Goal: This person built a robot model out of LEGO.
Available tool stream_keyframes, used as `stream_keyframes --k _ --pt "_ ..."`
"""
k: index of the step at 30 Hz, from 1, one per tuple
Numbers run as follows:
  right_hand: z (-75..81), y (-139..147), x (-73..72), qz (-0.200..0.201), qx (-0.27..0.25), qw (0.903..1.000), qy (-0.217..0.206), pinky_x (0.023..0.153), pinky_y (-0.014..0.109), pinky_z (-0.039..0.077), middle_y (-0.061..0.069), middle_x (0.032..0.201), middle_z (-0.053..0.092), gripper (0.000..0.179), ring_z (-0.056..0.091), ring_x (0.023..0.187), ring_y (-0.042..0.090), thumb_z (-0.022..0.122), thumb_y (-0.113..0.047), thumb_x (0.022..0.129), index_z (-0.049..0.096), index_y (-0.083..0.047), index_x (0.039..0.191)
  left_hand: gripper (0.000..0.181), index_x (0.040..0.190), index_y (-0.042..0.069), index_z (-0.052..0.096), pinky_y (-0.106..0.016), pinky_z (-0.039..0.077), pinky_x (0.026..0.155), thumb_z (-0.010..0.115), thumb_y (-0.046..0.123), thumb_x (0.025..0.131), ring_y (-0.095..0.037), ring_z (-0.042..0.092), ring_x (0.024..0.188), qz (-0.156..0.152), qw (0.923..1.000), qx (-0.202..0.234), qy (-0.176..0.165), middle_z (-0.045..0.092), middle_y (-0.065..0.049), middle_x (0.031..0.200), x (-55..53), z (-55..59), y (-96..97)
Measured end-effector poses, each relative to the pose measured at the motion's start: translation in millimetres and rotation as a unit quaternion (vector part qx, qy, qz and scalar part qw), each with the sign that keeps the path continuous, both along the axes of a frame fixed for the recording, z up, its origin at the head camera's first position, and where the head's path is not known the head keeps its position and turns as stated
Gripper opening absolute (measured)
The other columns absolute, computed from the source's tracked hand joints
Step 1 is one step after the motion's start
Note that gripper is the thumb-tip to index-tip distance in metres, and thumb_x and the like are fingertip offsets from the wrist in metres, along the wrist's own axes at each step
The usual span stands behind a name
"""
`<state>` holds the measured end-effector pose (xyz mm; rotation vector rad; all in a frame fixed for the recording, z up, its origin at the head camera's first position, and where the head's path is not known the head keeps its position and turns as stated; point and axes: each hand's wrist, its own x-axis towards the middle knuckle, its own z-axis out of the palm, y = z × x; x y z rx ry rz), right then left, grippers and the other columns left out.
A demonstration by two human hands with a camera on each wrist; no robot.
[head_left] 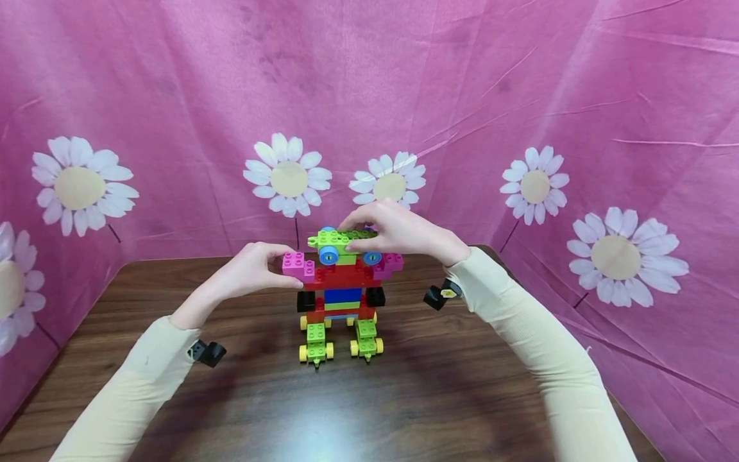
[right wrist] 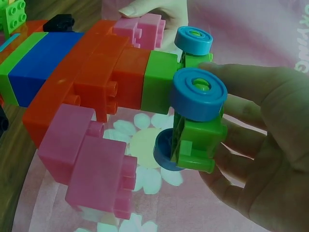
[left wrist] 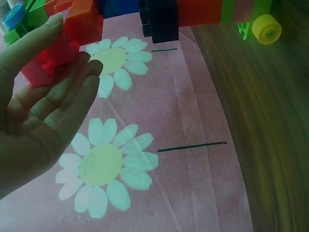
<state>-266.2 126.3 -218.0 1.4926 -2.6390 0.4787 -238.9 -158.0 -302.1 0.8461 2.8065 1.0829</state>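
A toy figure built of bricks stands upright on the wooden table. At its top lies a lime-green wheeled base (head_left: 333, 239) with blue wheels (right wrist: 199, 94), above a green brick (right wrist: 159, 81). My right hand (head_left: 398, 230) grips this base from above and the right. With thumb and fingers, my left hand (head_left: 248, 269) holds the pink brick (head_left: 293, 262) at the figure's left side. Another pink brick (head_left: 392, 263) sticks out on the right. Below are red bricks (head_left: 340, 277), a blue brick (head_left: 343, 296) and two wheeled green feet (head_left: 316, 350).
Black bricks (head_left: 375, 296) flank the figure's middle. The brown wooden table (head_left: 260, 410) extends around it. Behind and at the sides hangs a pink cloth (head_left: 190, 102) printed with daisies (head_left: 288, 178). A small black camera (head_left: 208, 353) is on each wrist.
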Motion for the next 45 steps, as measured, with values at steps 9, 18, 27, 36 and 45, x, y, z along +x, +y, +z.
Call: stream_keyframes --k 9,18,27,36,45 --pt "-0.1 -2.6 2.5 0.003 -0.002 1.0000 0.008 0.073 0.026 0.052 0.004 0.110 0.076 0.033 0.063 0.085 0.013 0.076 -0.023 0.087 0.073 -0.009 0.117 0.041 0.111 0.009 0.071 -0.027 0.054 0.071 0.084 0.031 0.079 -0.013 0.058 0.078 0.008 1.0000 -0.001 0.004 0.074 -0.001 0.092 -1.2 -1.2 0.2" --pt "0.9 -5.2 2.9 0.002 0.005 1.0000 0.007 0.086 0.030 0.057 0.005 0.112 0.076 0.035 0.068 0.093 0.015 0.077 -0.024 0.087 0.073 -0.008 0.118 0.039 0.108 0.012 0.071 -0.028 0.053 0.071 0.084 0.032 0.078 -0.014 0.057 0.078 0.013 0.9999 -0.006 0.006 0.073 0.002 0.088 -1.6 -2.5 0.3" --pt "2.4 1.1 3.9 0.015 0.006 0.9999 0.003 0.088 0.031 0.057 0.005 0.111 0.076 0.034 0.069 0.097 0.014 0.078 -0.023 0.086 0.073 -0.008 0.117 0.039 0.109 0.010 0.072 -0.029 0.052 0.073 0.083 0.033 0.079 -0.014 0.057 0.080 0.012 0.9999 -0.005 0.012 0.074 0.001 0.090 -0.2 -2.2 0.6" --pt "0.7 -3.3 4.3 0.009 0.003 0.9997 0.022 0.083 0.030 0.056 0.004 0.110 0.076 0.034 0.067 0.090 0.014 0.077 -0.025 0.087 0.073 -0.009 0.117 0.040 0.110 0.012 0.071 -0.030 0.054 0.075 0.085 0.031 0.078 -0.016 0.058 0.081 0.016 0.9999 -0.003 0.004 0.074 0.003 0.092 -1.5 -4.8 0.3" --pt "1.1 -4.5 2.9 0.004 0.003 0.9999 0.011 0.071 0.026 0.052 0.004 0.110 0.076 0.035 0.062 0.078 0.011 0.077 -0.025 0.087 0.073 -0.009 0.117 0.040 0.111 0.013 0.071 -0.030 0.055 0.075 0.084 0.032 0.078 -0.015 0.061 0.083 0.015 0.9999 0.000 0.003 0.074 0.002 0.093 -1.2 -4.5 0.7"
